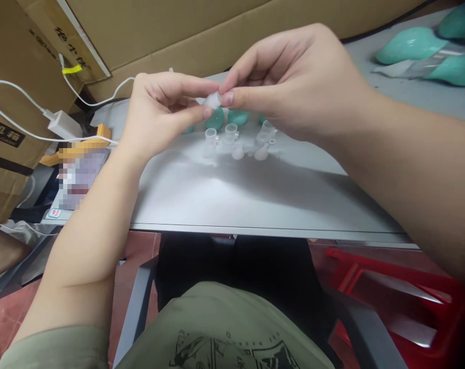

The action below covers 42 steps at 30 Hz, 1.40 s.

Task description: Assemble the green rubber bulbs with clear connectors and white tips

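One small whitish piece (pixel 212 101) is held above the table (pixel 202 202), its left end gripped by thumb and finger of the left hand (pixel 155 110), its right end by those of the right hand (pixel 294 84), neither nearer, its longer axis seeming to run between them.

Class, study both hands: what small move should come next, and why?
Probably turn the small translucent white piece gently with the right hand: its fingertips pinch one end, while the left hand pinches the other and can likely steady it above the table.
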Motion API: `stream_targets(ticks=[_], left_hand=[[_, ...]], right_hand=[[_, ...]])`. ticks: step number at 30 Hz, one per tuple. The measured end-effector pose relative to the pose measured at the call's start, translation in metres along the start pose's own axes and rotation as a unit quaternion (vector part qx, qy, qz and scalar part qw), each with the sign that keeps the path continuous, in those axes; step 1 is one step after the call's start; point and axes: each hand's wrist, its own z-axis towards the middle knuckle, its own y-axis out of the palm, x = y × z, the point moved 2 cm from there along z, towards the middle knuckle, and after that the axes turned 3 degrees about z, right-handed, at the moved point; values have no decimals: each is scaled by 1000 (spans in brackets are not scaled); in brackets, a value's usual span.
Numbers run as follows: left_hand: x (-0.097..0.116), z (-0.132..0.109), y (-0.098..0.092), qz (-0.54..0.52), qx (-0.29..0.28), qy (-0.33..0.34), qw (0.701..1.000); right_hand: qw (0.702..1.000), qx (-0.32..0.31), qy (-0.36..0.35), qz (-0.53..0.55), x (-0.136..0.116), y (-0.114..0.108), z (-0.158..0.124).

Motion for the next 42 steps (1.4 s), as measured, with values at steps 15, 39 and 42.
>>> stream_targets(ticks=[15,39,42], left_hand=[[-21,-10,11,42,40,77,995],[11,-5,8,61,60,230,969],[2,-5,5,106,34,192,975]], right_hand=[[991,-63,92,78,-2,-3,-1],[972,-16,180,150,-6,6,-4],[972,-17,182,149,-7,5,-4]])
